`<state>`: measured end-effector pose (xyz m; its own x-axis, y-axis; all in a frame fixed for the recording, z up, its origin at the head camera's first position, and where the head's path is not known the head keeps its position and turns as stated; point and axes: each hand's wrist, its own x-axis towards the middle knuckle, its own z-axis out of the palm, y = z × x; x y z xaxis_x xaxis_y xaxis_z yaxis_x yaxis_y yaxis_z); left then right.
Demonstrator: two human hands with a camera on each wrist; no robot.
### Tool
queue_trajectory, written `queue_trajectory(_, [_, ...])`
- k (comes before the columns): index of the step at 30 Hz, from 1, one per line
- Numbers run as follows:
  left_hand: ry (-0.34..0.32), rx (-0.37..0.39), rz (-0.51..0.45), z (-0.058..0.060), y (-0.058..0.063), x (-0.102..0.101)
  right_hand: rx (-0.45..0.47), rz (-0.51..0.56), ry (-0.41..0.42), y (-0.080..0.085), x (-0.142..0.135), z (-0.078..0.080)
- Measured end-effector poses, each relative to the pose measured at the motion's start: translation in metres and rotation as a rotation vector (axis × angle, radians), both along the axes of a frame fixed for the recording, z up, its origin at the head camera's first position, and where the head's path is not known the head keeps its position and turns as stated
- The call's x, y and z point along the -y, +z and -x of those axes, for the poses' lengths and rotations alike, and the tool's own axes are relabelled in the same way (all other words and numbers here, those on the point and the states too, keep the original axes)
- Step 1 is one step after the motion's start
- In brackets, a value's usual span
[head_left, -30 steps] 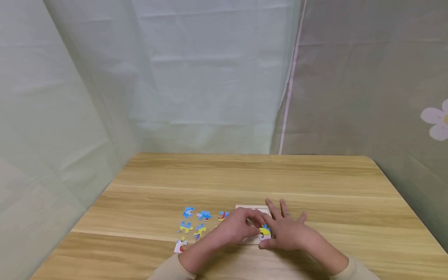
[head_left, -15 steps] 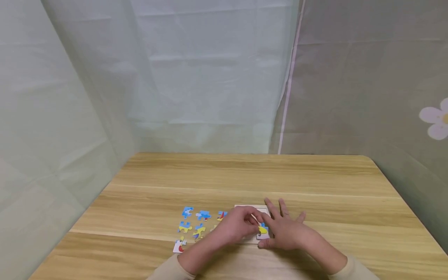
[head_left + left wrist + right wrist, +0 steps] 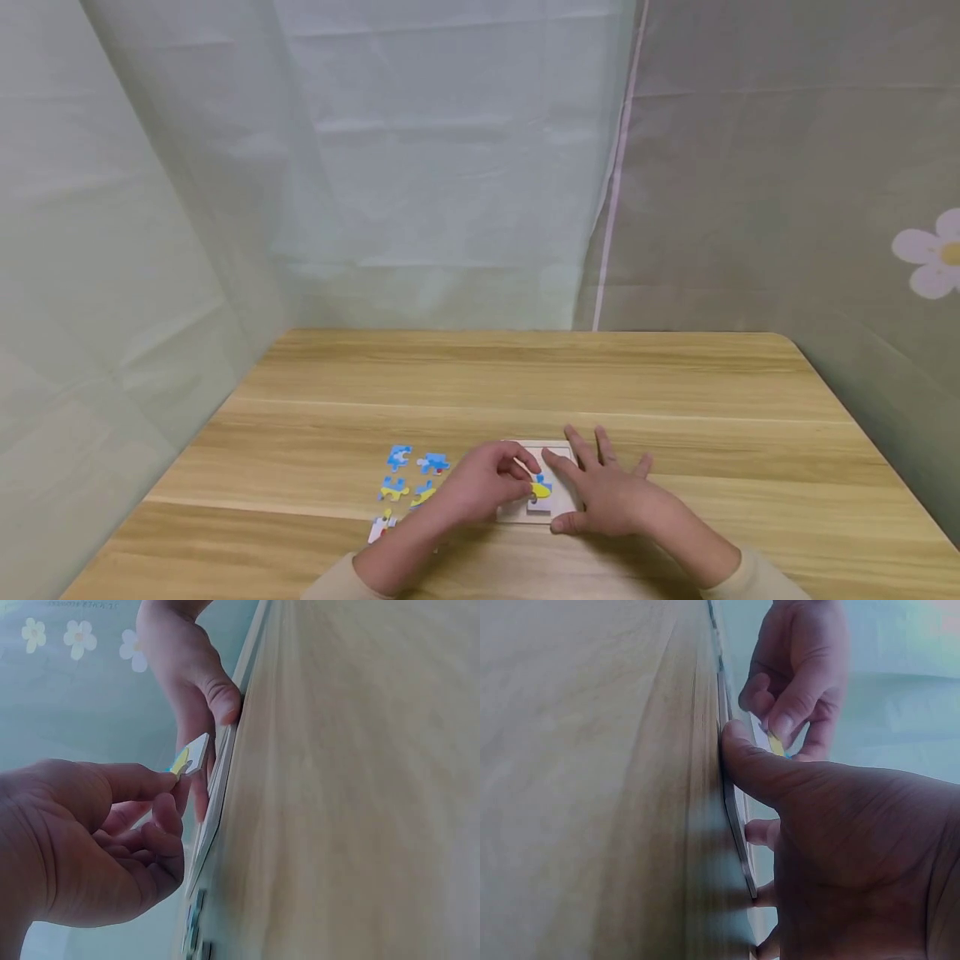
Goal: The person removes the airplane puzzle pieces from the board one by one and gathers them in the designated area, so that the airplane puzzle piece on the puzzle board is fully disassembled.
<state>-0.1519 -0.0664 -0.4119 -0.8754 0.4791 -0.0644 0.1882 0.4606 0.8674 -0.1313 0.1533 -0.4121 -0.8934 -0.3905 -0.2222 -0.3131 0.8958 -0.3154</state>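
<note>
My left hand (image 3: 487, 483) pinches a jigsaw puzzle piece (image 3: 539, 495), white with yellow and blue, between thumb and fingertips. In the left wrist view the puzzle piece (image 3: 196, 755) is tilted and raised off the shallow puzzle tray (image 3: 211, 814). My right hand (image 3: 611, 493) rests with spread fingers at the right side of the tray (image 3: 562, 498), its thumb by the near right corner. From the right wrist camera, that thumb (image 3: 742, 746) lies along the tray's edge, and fingertips reach down beyond it. The left forearm and hand hide part of the tray's left side.
Several loose puzzle pieces lie left of the tray, among them a blue one (image 3: 399, 456), another blue one (image 3: 432, 462) and a white one with red (image 3: 382, 527). My left forearm covers some. The wooden table (image 3: 525, 375) ends at a pale curtain (image 3: 450, 167).
My left hand has drawn the puzzle piece leftward, away from the tray's near right corner and the right hand. The right hand has stayed nearly still.
</note>
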Motion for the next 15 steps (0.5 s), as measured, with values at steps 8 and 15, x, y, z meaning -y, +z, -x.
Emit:
queue_trajectory(8, [0.037, 0.047, -0.019, -0.004, 0.002, 0.024, 0.009, -0.004, 0.003, -0.002, -0.001, 0.0])
queue_trajectory(15, [0.096, 0.074, -0.053, -0.011, 0.003, 0.045, 0.002, -0.013, 0.005, 0.0, -0.001, -0.001])
